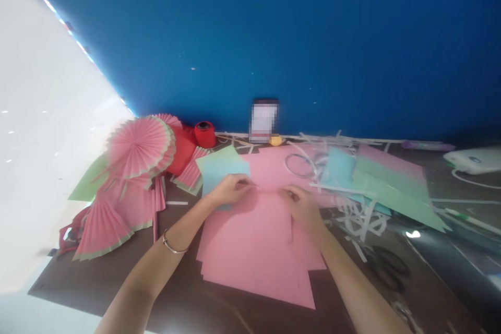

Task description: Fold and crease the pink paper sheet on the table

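Note:
My left hand (235, 189) and my right hand (302, 205) face each other over a stack of pink sheets (254, 255). Between them the fingers of both pinch a narrow piece of pink paper (268, 190), whose ends are hidden by the fingertips. More pink sheets lie unevenly under it on the dark tabletop. Beside my left hand, a light blue sheet (219, 169) with a green edge pokes out. A clear ring, perhaps a tape roll (299, 165), lies beyond my right hand.
Pleated pink paper fans (136, 146) pile up at the left, near a red roll (205, 134). A phone (263, 121) leans on the blue wall. At right are white paper strips (366, 222), green sheets (399, 193), blurred black scissors (387, 266) and a white device (475, 160).

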